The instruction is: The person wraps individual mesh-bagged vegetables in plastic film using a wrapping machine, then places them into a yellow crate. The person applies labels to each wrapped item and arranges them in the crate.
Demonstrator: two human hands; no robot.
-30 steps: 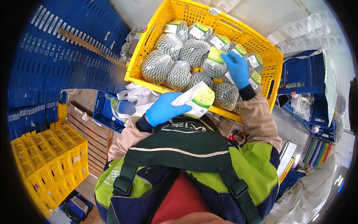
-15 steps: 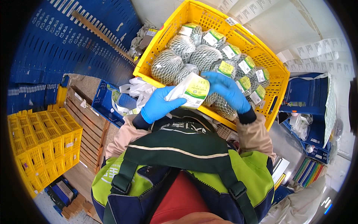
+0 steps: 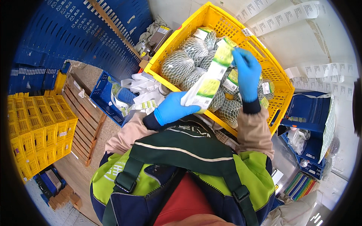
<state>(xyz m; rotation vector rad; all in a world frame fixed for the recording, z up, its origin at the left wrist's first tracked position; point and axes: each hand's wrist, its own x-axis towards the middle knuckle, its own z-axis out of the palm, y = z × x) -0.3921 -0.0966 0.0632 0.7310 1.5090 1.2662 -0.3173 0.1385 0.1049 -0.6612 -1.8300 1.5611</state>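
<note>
A strip of yellow-green and white labels (image 3: 215, 75) stretches over the crate between my blue-gloved hands. My left hand (image 3: 175, 109) is closed around its near end, where the white backing bunches up. At the far end, the fingers of my right hand (image 3: 247, 73) pinch the topmost label. Beneath the strip is a tilted yellow crate (image 3: 266, 56) holding several round items in white foam nets (image 3: 177, 64). What lies inside the nets is hard to make out. Many of these carry a similar label (image 3: 230, 80).
Left of the crate, a blue bin (image 3: 102, 88) holds white strips and labels (image 3: 141, 88). Yellow crates (image 3: 41, 132) are stacked farther left beside a wooden pallet (image 3: 85, 122). Blue bins (image 3: 307, 116) stand at right. Printed paper strips (image 3: 286, 17) hang on the white wall.
My right hand has moved up and away from my left, drawing the label strip out long. My left hand keeps its grip and has shifted slightly right. The view has moved a little.
</note>
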